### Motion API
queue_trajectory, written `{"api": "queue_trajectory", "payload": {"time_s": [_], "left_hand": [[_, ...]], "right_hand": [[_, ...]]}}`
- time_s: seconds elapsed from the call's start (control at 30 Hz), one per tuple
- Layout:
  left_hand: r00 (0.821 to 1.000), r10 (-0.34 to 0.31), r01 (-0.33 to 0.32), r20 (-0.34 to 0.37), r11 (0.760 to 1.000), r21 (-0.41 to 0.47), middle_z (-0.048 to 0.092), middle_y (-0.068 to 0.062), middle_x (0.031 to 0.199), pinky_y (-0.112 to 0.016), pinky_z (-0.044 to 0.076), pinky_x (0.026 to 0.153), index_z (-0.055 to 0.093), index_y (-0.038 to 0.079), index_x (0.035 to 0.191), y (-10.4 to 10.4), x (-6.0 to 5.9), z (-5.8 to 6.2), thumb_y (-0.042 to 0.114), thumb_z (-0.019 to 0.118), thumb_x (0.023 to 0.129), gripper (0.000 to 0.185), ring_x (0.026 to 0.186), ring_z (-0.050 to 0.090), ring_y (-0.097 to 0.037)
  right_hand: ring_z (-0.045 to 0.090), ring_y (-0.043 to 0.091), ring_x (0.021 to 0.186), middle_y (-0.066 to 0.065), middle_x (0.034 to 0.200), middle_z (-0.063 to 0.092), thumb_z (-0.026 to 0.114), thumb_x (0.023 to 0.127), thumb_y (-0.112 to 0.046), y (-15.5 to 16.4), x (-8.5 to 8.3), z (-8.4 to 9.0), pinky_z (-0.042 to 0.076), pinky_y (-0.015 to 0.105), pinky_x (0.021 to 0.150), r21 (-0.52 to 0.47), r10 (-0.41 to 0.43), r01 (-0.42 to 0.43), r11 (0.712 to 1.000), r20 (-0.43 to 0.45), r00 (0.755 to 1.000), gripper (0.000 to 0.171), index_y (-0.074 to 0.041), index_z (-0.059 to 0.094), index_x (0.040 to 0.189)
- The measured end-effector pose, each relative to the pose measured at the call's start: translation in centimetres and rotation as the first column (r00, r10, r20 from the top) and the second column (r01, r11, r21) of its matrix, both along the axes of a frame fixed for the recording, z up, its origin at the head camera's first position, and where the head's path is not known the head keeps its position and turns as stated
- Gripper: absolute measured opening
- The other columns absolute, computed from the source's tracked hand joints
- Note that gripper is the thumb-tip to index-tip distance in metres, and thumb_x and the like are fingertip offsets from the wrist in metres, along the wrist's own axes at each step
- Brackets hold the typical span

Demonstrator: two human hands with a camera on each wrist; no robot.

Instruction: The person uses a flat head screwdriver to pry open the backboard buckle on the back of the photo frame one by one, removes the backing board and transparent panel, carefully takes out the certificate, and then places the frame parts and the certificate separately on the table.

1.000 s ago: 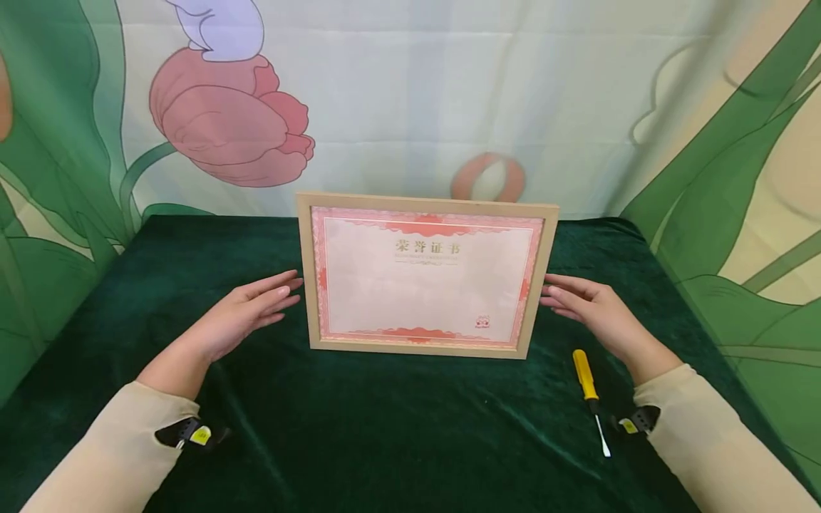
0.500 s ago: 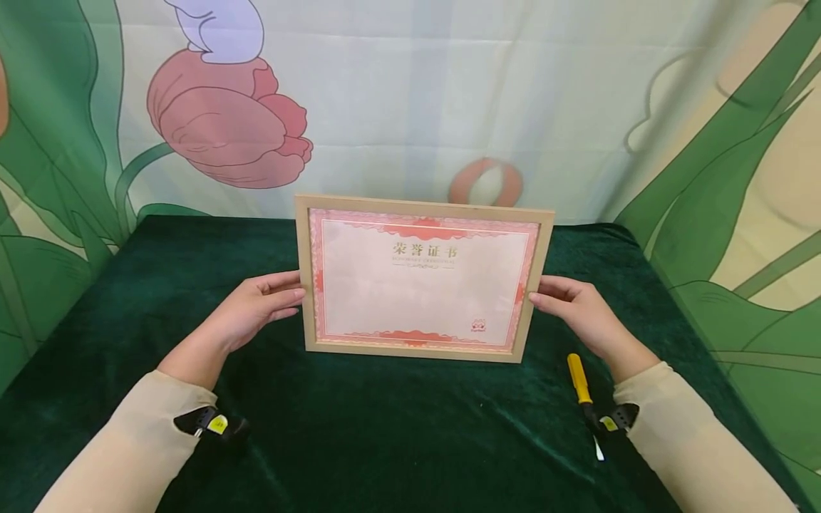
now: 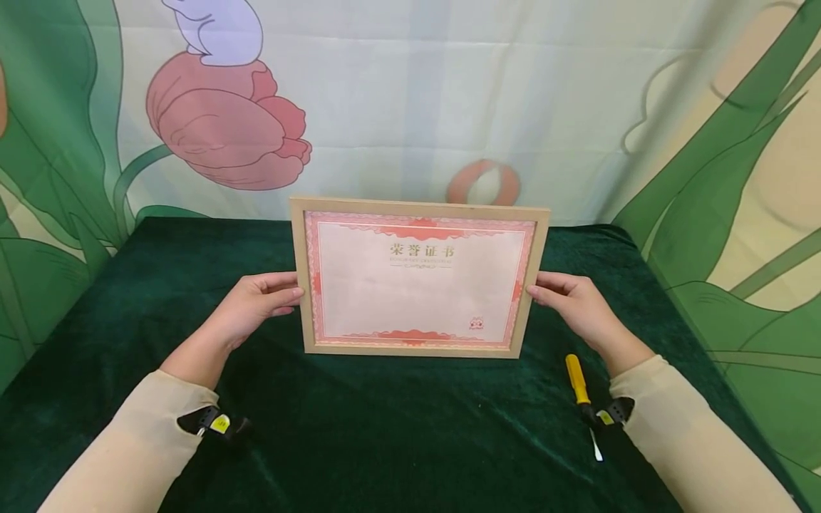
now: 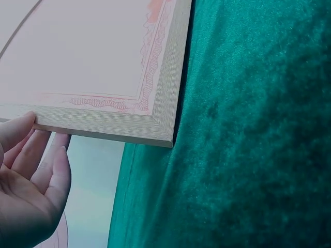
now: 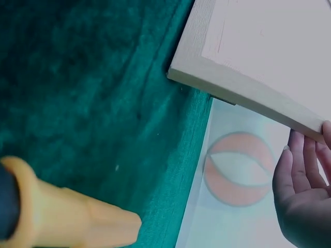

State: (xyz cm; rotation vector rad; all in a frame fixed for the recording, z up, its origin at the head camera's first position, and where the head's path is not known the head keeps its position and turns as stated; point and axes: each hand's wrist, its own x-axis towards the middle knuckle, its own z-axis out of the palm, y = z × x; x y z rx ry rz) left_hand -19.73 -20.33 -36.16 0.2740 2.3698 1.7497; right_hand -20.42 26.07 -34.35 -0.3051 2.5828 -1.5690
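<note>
A light wooden picture frame (image 3: pixel 410 350) stands upright on the green cloth, a pink-bordered certificate (image 3: pixel 417 296) behind its front. At the frame's left side my left hand (image 3: pixel 259 303) pinches the edge, thumb on the front and fingers behind. My right hand (image 3: pixel 574 299) grips the opposite edge in the same way. In the left wrist view the thumb (image 4: pixel 18 129) presses the wood near a lower corner. The right wrist view shows the right fingers (image 5: pixel 305 165) reaching behind the frame's side, with most of the thumb cut off by the image edge.
A screwdriver (image 3: pixel 577 381) with a yellow handle lies on the cloth (image 3: pixel 385 434) just left of the right wrist, its shaft partly covered by the wrist camera strap. Behind the table hangs a printed curtain (image 3: pixel 359 92) with a flower and leaves.
Both hands have closed in from beside the frame and taken hold of its left and right edges. The frame has shifted slightly left in the view.
</note>
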Motion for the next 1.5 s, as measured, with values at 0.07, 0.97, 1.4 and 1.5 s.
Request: {"api": "queue_trajectory", "payload": {"time_s": [0.07,0.97,1.4,1.5], "left_hand": [[1.000,0.000,0.000,-0.004,1.000,-0.005,0.054,-0.008,0.113,-0.035,0.041,0.082,0.049,0.009,0.120,0.0,0.0,0.1,0.034,0.055,0.080,0.047,0.099,0.052,-0.019],[0.990,0.002,-0.014,-0.139,0.996,-0.086,0.057,-0.005,0.109,-0.031,0.044,0.077,0.054,0.011,0.116,0.0,0.4,1.3,0.030,0.056,0.080,0.040,0.095,0.053,-0.016],[0.977,0.022,-0.054,-0.211,0.988,-0.147,0.057,-0.009,0.108,-0.031,0.044,0.078,0.054,0.005,0.114,1.2,2.3,3.7,0.018,0.054,0.083,0.034,0.096,0.053,-0.019],[0.973,0.016,-0.052,-0.229,0.988,-0.148,0.056,-0.010,0.108,-0.031,0.044,0.077,0.054,0.004,0.114,1.3,2.4,3.8,0.017,0.054,0.083,0.034,0.096,0.053,-0.020]], "right_hand": [[0.048,0.019,0.098,0.007,0.108,0.056,0.054,0.082,-0.031,0.1,-0.3,-0.2,0.037,0.041,0.085,0.007,-0.005,0.005,1.000,-0.003,1.000,0.041,-0.008,0.053,0.115],[0.052,0.018,0.094,0.008,0.106,0.057,0.055,0.080,-0.035,-0.7,0.4,1.1,0.039,0.042,0.083,0.098,-0.060,0.074,0.992,-0.138,0.989,0.042,-0.009,0.055,0.113],[0.055,0.016,0.091,0.006,0.104,0.059,0.056,0.080,-0.033,-0.7,0.5,1.1,0.043,0.038,0.079,0.112,-0.060,0.082,0.990,-0.189,0.980,0.039,-0.011,0.057,0.112],[0.055,0.016,0.090,0.006,0.103,0.059,0.057,0.079,-0.033,-0.8,0.5,1.1,0.043,0.038,0.078,0.121,-0.065,0.090,0.989,-0.197,0.978,0.039,-0.011,0.057,0.111]]}}
